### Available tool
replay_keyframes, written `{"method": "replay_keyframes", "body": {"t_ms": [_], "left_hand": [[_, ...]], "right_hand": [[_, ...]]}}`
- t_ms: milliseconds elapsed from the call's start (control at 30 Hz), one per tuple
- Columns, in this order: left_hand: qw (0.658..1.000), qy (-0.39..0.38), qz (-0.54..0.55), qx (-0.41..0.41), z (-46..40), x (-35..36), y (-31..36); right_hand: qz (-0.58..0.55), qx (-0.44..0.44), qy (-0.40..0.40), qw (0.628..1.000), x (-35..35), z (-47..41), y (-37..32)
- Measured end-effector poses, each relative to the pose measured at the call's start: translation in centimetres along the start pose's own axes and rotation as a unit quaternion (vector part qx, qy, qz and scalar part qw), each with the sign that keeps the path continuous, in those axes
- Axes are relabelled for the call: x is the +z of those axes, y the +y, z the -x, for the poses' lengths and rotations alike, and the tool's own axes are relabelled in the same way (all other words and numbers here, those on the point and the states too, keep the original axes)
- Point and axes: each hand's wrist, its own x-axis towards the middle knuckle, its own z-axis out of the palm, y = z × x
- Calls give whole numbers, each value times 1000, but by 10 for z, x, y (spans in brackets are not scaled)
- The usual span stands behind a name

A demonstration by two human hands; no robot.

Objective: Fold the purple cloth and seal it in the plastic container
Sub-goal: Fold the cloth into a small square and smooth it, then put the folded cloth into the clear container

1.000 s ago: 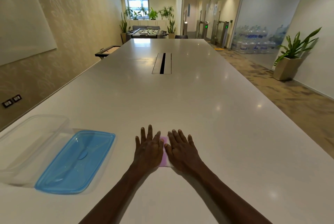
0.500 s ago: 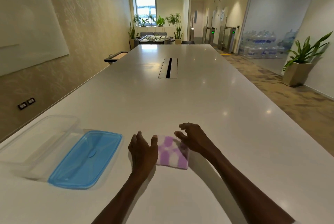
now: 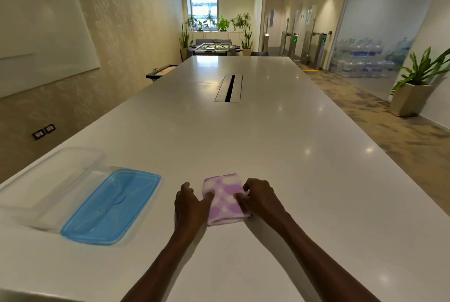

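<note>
The purple and white cloth [image 3: 225, 198] lies folded into a small thick rectangle on the white table [image 3: 243, 131], just in front of me. My left hand [image 3: 191, 205] grips its left edge, thumb on top. My right hand [image 3: 261, 198] grips its right edge, thumb on the top face and fingers curled at the side. To the left stands the clear plastic container [image 3: 52, 180], without its lid. Its blue lid [image 3: 113, 205] lies beside it, leaning partly on the container's near right rim.
A cable slot [image 3: 229, 88] is set into the table's middle, farther back. The table's left edge runs close behind the container. A potted plant [image 3: 414, 92] stands on the floor at the right.
A second ago both hands lay flat over the cloth, hiding most of it. They lifted and parted, showing the folded cloth, and now each hand holds one side of it.
</note>
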Motion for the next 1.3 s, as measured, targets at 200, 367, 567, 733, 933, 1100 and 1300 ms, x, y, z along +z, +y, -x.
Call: {"method": "replay_keyframes", "body": {"t_ms": [200,367,567,733,933,1100,1300], "left_hand": [[1000,3,-6,1,-4,-4,12],[999,-13,-27,-13,-10,-9,13],[989,-94,92,-63,-13,-11,15],[954,-190,214,-85,-11,-10,11],[932,-244,259,-69,0,-2,15],[931,-222,285,-55,2,-3,13],[926,-224,303,-33,-3,-29,15]], "right_hand": [[-105,60,35,992,-4,2,7],[-172,96,30,980,-4,3,14],[-239,118,3,964,-2,11,9],[-278,140,-3,950,-5,15,13],[-309,130,-28,942,-4,19,21],[-371,113,-50,920,-9,21,20],[-475,104,-79,870,-19,21,-6]]}}
